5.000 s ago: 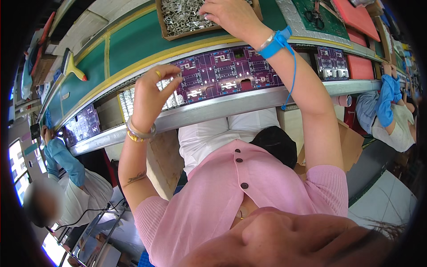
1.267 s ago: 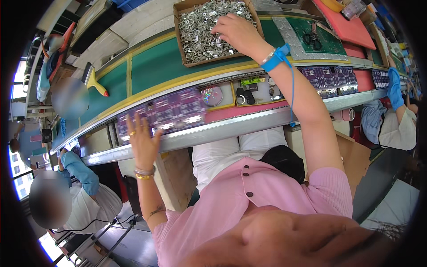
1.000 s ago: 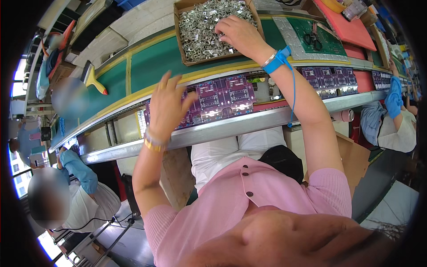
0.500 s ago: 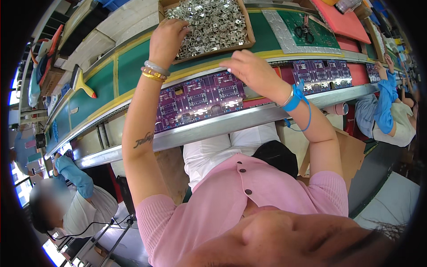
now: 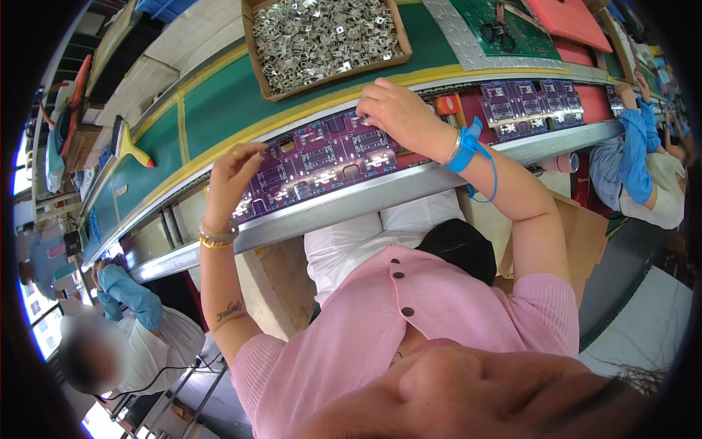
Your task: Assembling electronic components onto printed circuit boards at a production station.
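A long purple circuit board [image 5: 314,162] lies in the line in front of me, between metal rails. My left hand [image 5: 232,179] hovers by the board's left end, its thumb and fingers pinched together. My right hand [image 5: 401,117] is over the board's far right part, fingertips curled down and closed at its far edge. Whatever either hand pinches is too small or hidden to name. Beyond the board stands a shallow cardboard box [image 5: 340,78] heaped with small silvery metal clips [image 5: 322,40]. A blue wrist strap [image 5: 465,149] circles my right wrist.
A second purple board [image 5: 530,106] sits further right on the line. Scissors [image 5: 499,33] lie on a green board [image 5: 537,45] at the far right. A yellow-handled tool [image 5: 133,150] rests at left. The front metal rail [image 5: 322,208] crosses before me. Co-workers sit left and right.
My left hand has come back from the box of metal clips to the board's left end. My right hand has moved slightly left and its fingers now bend toward the board.
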Available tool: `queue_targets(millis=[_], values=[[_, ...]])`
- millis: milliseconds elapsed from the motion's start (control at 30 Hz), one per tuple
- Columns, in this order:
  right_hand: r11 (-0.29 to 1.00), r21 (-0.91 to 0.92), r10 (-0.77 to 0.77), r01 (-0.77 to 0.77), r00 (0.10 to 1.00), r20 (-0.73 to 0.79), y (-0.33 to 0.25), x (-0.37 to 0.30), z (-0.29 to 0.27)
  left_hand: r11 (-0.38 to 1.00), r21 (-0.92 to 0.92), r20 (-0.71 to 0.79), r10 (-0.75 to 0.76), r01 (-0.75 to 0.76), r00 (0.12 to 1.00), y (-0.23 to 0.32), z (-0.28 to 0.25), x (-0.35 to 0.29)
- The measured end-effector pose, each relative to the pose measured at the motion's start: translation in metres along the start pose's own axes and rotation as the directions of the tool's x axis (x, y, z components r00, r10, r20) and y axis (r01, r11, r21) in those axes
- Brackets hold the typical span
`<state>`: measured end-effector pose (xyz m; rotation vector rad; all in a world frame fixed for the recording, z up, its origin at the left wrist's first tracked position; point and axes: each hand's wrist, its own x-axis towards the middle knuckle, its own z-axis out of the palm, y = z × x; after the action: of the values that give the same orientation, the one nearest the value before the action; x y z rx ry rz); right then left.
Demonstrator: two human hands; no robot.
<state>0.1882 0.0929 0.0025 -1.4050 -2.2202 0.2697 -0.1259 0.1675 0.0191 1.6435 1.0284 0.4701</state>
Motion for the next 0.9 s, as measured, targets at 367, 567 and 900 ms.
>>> queue_targets(millis=[367,567,900], values=[[0.991,-0.121,0.032,-0.056,0.979,-0.199,0.012,0.02,-0.033,0.994,-0.076,-0.058,-0.089,0.084,0.994,-0.032,-0.014,-0.022],[0.956,-0.238,-0.206,0.174,0.972,-0.116,0.05,0.062,-0.043,0.999,0.007,-0.041,-0.046,0.047,0.998,-0.014,0.012,-0.011],[0.99,-0.136,-0.06,0.039,0.986,-0.158,0.037,0.059,-0.04,0.799,0.459,-0.015,0.445,-0.389,0.895,0.042,0.088,0.028]])
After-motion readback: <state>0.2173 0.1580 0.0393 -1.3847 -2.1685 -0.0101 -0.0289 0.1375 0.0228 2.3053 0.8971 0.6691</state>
